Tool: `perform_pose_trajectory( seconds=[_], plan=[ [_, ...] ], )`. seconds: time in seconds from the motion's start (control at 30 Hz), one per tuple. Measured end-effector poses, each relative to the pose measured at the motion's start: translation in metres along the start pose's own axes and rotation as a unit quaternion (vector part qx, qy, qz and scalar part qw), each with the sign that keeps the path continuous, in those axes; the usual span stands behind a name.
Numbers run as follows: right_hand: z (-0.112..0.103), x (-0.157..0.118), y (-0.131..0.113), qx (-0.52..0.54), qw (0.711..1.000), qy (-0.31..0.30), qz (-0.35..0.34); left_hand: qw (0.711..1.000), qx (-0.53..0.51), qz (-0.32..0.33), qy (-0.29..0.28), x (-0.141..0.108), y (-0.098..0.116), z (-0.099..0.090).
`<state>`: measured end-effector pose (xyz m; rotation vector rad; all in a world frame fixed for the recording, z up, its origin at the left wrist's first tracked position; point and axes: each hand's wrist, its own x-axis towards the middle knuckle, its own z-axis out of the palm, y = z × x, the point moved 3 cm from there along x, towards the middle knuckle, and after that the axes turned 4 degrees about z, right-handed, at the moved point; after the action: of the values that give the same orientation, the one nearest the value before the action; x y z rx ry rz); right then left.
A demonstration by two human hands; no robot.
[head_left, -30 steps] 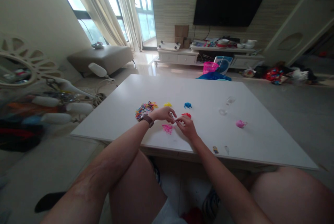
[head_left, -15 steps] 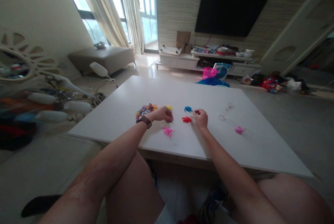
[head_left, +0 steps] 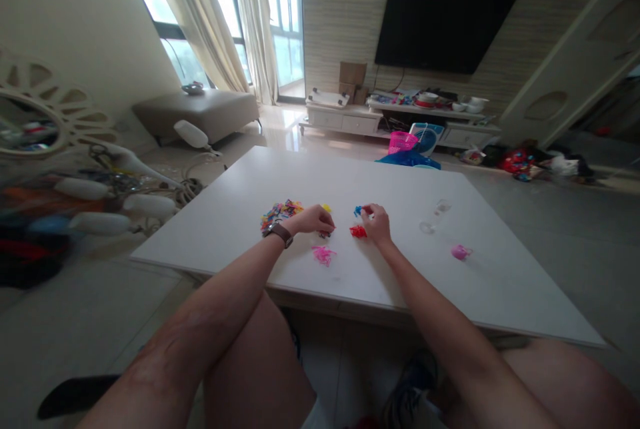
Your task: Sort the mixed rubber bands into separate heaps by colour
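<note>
My left hand (head_left: 315, 219), with a watch (head_left: 279, 234) on its wrist, is closed in a pinch above a small dark pile (head_left: 325, 234); what it pinches is too small to make out. My right hand (head_left: 376, 221) is closed too, its fingertips at the right side of a blue pile (head_left: 358, 210) of small thin pieces. Whatever lies between them is hidden. Just below is a red pile (head_left: 358, 232). A pink pile (head_left: 324, 255) lies nearer me, and a yellow one (head_left: 327, 208) shows behind my left hand. Mixed coloured pieces (head_left: 280, 210) are heaped at the left.
All of this lies on a white table (head_left: 300, 172). Toward its right are a clear container (head_left: 443, 206), a clear round piece (head_left: 427, 227) and a pink pouch-like item (head_left: 460, 252). A pink basket (head_left: 401, 142) stands beyond the far edge.
My right hand has moved slightly left and up, from beside the red pile to the blue pile, partly covering it. My left hand has shifted slightly right.
</note>
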<state>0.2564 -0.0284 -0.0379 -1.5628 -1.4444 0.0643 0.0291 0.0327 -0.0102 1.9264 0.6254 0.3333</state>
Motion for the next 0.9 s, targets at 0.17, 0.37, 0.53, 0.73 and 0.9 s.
perform_pose_trajectory(
  seconds=[0.17,0.37,0.53,0.73,0.9],
  plan=[
    [0.005,-0.042,-0.045,0.077,0.988,-0.115,-0.068,1.0,0.002,0.008,0.004,0.0,0.006,-0.001],
    [0.01,-0.058,-0.065,0.081,0.986,-0.126,-0.077,1.0,0.001,0.012,-0.027,0.001,0.007,0.003],
    [0.005,-0.057,-0.061,0.062,0.986,-0.127,-0.086,0.998,0.007,0.008,-0.055,0.004,0.004,0.01],
    [-0.02,-0.056,-0.018,0.045,0.999,0.009,0.003,0.998,0.039,0.004,0.058,0.001,0.008,-0.005],
    [-0.02,-0.059,0.009,0.022,0.999,0.033,0.029,0.981,0.073,-0.003,0.178,-0.004,0.009,-0.025]
  ],
)
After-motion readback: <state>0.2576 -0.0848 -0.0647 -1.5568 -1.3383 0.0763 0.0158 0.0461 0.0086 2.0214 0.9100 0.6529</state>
